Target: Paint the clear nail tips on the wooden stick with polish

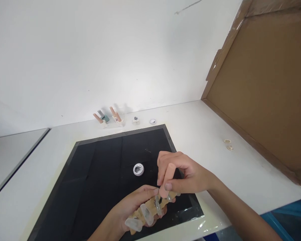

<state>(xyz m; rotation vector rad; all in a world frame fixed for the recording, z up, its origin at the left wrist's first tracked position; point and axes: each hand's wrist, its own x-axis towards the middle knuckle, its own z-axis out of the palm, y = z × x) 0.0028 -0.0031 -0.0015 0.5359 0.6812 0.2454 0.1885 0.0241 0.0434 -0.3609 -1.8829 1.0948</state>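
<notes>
My left hand (130, 209) holds a beige spine model (146, 211) with translucent discs between its vertebrae, low over the front of a black mat (95, 174). My right hand (183, 174) grips a peach-coloured tool handle (167, 180) upright, its dark tip touching the top end of the model. A small round white cap with grey contents (138, 169) lies on the mat just behind the hands.
At the wall stand two small tool holders with peach handles (107, 117), a small white part (135, 119) and a round cap (153, 121). Two small rings (228, 144) lie on the white table to the right. A brown cardboard panel (266, 87) leans at right.
</notes>
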